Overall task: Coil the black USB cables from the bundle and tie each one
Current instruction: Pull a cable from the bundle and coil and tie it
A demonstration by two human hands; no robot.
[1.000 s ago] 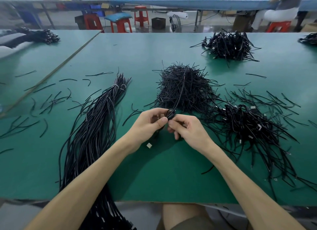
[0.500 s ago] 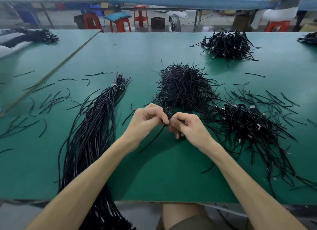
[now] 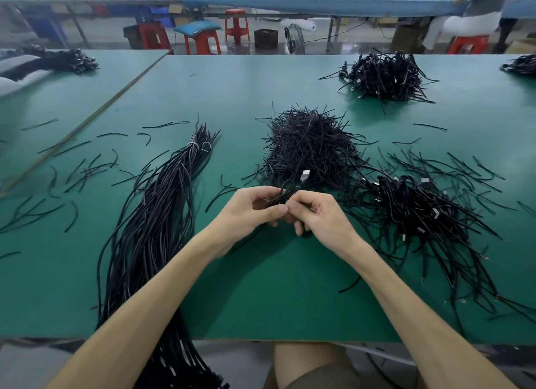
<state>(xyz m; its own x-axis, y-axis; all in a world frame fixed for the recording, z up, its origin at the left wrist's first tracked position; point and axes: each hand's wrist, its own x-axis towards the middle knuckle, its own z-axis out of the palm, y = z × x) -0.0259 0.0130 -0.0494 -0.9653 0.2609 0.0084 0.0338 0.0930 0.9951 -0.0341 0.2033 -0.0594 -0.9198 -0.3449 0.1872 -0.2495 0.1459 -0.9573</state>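
- Short loose black ties [image 3: 87, 168] lie scattered on the green desk [image 3: 261, 287], well to the left of the pile of ties [image 3: 307, 145] in the middle.
- The long bundle of black USB cables [image 3: 156, 220] lies left of that pile. Its far end is bound with pale bands [image 3: 197, 145], and its near end hangs over the desk's front edge.
- The left hand [image 3: 249, 211] is just in front of the pile, its fingers curled and thumb pressed on a small coiled cable [image 3: 285, 192].
- The coiled cable is held above the desk between both hands, and its silver plug [image 3: 305, 174] pokes up against the pile's near edge.
- The right hand [image 3: 316, 214] touches the left, fingers curled, pinching the same coil.
- A heap of tied cables [image 3: 414, 211] spreads out just right of the pile.
- Another cable heap [image 3: 385, 75] sits behind the pile and to its right, well apart from it.
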